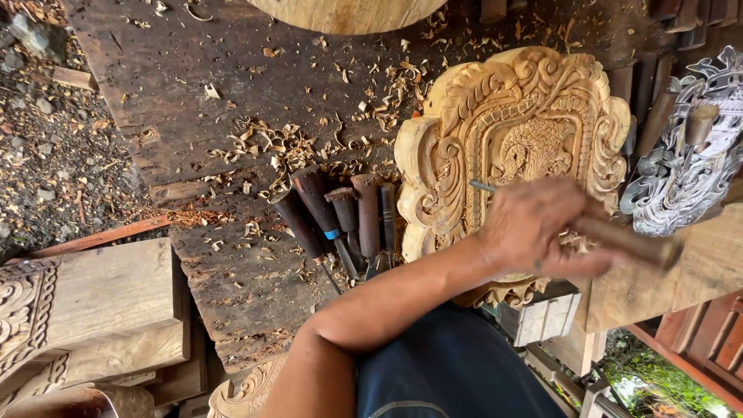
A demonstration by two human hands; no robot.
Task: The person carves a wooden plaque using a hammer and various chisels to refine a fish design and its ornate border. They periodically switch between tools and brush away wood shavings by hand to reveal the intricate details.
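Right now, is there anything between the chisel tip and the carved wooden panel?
Nothing visible. The left hand holds the chisel, whose metal tip lies directly over the carved panel. The spare chisels lie apart, beside the panel's edge.

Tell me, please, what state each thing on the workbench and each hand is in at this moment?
Carved wooden panel: lying flat on the bench, pale and unpainted.
Left hand: closed around a chisel, over the panel.
Chisel: metal end showing beyond the hand, over the carving.
Wooden mallet: blurred, by the left hand; its holder is hidden.
Spare chisels: lying side by side, untouched.
Wood shavings: scattered loose on the bench.
Dark carved panel: set beside the pale one.
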